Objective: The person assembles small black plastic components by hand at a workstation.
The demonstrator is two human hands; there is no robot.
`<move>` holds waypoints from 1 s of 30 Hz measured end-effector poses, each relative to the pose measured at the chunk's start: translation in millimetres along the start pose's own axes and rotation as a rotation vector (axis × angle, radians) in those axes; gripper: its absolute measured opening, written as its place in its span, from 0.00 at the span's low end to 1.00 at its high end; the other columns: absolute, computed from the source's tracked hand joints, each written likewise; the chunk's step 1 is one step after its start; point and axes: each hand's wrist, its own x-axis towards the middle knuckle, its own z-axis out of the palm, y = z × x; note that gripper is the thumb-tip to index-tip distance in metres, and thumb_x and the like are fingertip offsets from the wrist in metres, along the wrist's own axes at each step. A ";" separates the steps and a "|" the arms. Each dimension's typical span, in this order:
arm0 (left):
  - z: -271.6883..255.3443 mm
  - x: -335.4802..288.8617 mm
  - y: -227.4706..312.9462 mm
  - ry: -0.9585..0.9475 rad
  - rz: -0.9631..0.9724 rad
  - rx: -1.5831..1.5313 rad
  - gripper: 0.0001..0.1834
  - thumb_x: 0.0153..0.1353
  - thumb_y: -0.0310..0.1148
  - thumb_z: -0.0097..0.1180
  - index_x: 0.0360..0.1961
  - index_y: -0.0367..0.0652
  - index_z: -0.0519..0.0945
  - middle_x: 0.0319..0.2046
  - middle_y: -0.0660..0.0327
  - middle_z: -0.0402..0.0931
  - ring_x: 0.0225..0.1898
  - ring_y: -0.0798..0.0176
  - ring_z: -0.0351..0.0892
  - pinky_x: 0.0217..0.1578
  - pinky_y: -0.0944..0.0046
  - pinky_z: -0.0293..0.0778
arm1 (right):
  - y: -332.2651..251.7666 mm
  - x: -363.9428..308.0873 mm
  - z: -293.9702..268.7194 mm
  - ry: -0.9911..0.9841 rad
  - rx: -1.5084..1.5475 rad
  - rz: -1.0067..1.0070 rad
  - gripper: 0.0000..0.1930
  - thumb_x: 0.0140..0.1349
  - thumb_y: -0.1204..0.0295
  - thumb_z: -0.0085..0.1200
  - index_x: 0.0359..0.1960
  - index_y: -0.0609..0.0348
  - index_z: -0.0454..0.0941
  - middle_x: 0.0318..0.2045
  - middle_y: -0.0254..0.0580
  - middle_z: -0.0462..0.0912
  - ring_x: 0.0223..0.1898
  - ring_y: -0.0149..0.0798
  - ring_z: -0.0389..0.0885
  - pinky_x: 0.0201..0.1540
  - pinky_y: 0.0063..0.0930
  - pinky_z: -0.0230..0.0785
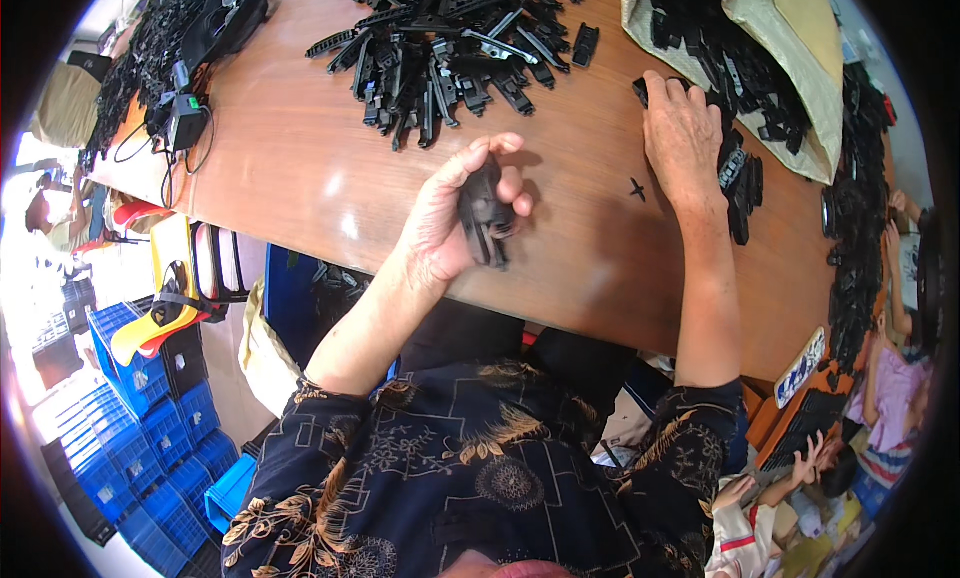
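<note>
My left hand (455,213) is raised over the table's near edge, its fingers curled around a few black plastic parts (484,213). These parts are slightly blurred, and how many there are I cannot tell. Farther right, my right hand (685,133) reaches out at the mouth of a woven sack (830,98). Its fingers are bent down over a black plastic part (641,91), one end of which shows beside the thumb. Under its wrist side lie more black and clear parts (738,183). A small black cross-shaped piece (637,189) rests on the wood between my hands.
A large heap of long black plastic parts (430,63) covers the far middle of the wooden table (290,148). More black parts and a cabled black device (187,121) are at left. Blue crates (165,428) and a yellow chair (160,323) stand beyond. Other people sit at right.
</note>
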 end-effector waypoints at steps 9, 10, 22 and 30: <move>-25.0 -14.1 -8.0 0.001 -0.120 -0.485 0.08 0.65 0.34 0.56 0.36 0.41 0.76 0.27 0.59 0.72 0.41 0.53 0.77 0.44 0.53 0.81 | -67.4 37.3 -0.4 -0.281 1.572 0.256 0.25 0.68 0.76 0.41 0.68 0.56 0.56 0.31 0.38 0.73 0.29 0.29 0.73 0.33 0.25 0.70; -26.8 -14.8 -8.5 -0.003 -0.120 -0.487 0.08 0.65 0.34 0.56 0.36 0.41 0.76 0.27 0.59 0.72 0.41 0.53 0.77 0.44 0.53 0.81 | -73.7 43.5 7.4 -0.281 1.568 0.254 0.25 0.68 0.76 0.41 0.68 0.56 0.56 0.31 0.38 0.73 0.29 0.29 0.73 0.33 0.25 0.70; -31.0 -32.5 -5.5 -0.020 0.109 -0.007 0.10 0.63 0.27 0.57 0.46 0.46 0.77 0.31 0.59 0.74 0.32 0.61 0.75 0.35 0.58 0.77 | -94.6 65.4 34.8 0.009 0.495 -0.002 0.11 0.60 0.69 0.55 0.37 0.65 0.71 0.35 0.54 0.78 0.39 0.56 0.81 0.39 0.47 0.73; -2.4 -20.1 2.9 0.205 0.282 0.528 0.20 0.63 0.32 0.60 0.54 0.38 0.72 0.34 0.59 0.78 0.30 0.70 0.79 0.32 0.70 0.78 | -76.2 4.7 -12.4 -0.514 1.631 0.252 0.11 0.62 0.64 0.54 0.36 0.60 0.76 0.21 0.25 0.69 0.22 0.22 0.65 0.25 0.20 0.59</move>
